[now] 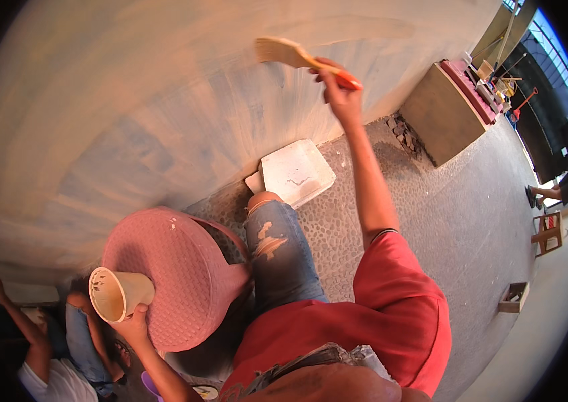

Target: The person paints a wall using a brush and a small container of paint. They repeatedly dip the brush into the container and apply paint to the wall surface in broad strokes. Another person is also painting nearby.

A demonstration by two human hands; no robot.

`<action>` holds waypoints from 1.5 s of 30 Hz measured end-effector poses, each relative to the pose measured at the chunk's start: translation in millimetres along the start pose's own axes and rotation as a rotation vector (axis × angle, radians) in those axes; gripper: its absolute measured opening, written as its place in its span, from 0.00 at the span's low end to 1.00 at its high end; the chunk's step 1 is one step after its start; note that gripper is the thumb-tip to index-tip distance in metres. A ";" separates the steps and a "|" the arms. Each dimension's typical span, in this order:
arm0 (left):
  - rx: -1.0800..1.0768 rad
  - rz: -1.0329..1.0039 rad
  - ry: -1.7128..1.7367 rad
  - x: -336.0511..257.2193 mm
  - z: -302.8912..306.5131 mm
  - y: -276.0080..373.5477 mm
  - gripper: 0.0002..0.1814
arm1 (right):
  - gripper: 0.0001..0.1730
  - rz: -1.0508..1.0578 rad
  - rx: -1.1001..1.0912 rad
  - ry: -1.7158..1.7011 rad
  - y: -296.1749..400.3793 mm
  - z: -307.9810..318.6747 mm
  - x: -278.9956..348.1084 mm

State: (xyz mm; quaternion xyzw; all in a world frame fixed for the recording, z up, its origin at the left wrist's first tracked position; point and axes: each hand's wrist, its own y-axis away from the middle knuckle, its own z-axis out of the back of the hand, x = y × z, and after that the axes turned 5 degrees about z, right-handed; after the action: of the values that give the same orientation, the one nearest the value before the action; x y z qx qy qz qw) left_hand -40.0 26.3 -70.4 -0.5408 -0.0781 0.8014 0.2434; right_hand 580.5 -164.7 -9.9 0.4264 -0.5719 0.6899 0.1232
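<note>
My right hand grips the orange handle of a paintbrush with wide, pale bristles. The bristles are at the wall, which shows streaky pale paint over bluish-grey patches; whether they touch it I cannot tell. Lower left, my left hand is closed around a cream-coloured plastic cup, tilted so its stained inside shows. Beneath and beside the cup stands a pink woven-pattern plastic stool or table.
A co-worker in a white shirt sits at lower left. A white slab-like block lies by the wall's foot. Rubble lies beside a large box-like block with tools on top. A wooden chair and another person's legs are far right.
</note>
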 end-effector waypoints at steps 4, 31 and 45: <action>-0.023 0.035 0.009 2.5 -0.2 5.2 0.64 | 0.17 0.011 -0.091 0.036 -27.4 87.0 -27.9; 0.029 0.143 0.049 -14.7 -2.8 11.1 0.58 | 0.15 0.322 -0.553 1.166 -104.9 163.1 -80.4; 0.045 0.225 0.118 -43.7 -16.9 1.6 0.48 | 0.14 0.650 -0.211 0.752 19.0 -89.8 50.7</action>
State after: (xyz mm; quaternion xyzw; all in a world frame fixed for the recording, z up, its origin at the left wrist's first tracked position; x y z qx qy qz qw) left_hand -12.2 1.9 -41.6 -0.5867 0.0153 0.7920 0.1683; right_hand 497.1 -106.6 15.7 -0.0663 -0.6575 0.7369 0.1421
